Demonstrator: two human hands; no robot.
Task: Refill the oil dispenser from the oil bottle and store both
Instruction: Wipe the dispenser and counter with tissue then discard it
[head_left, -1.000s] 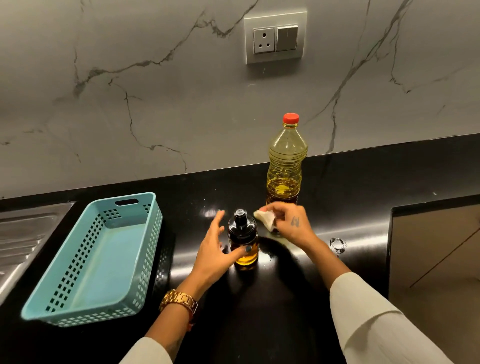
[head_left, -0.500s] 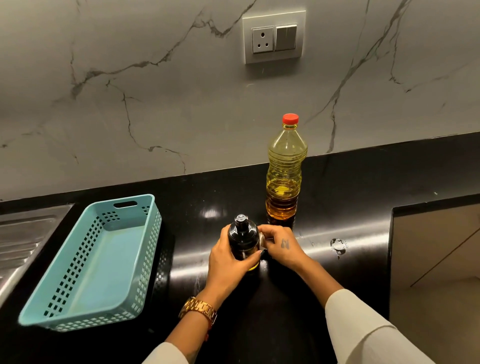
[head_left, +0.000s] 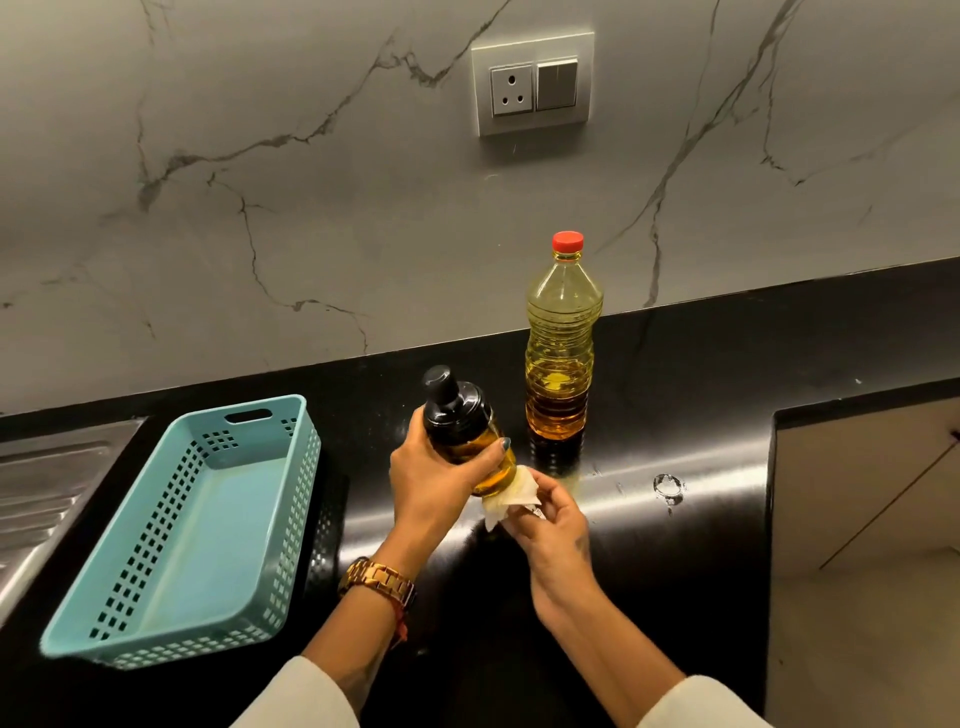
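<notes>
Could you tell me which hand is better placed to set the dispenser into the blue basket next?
Probably the left hand: it already grips the oil dispenser, nearer the basket. The right hand holds the tissue.

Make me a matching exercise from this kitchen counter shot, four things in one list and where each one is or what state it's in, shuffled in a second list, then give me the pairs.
Things:
1. oil dispenser
2. oil bottle
3. basket
4. tissue

States:
A. stands upright on the counter, red cap on
B. held tilted off the counter in the left hand
C. pressed to the dispenser's base by the right hand
D. lies near the sink, nothing in it

Pairs: 1-B, 2-A, 3-D, 4-C
</notes>
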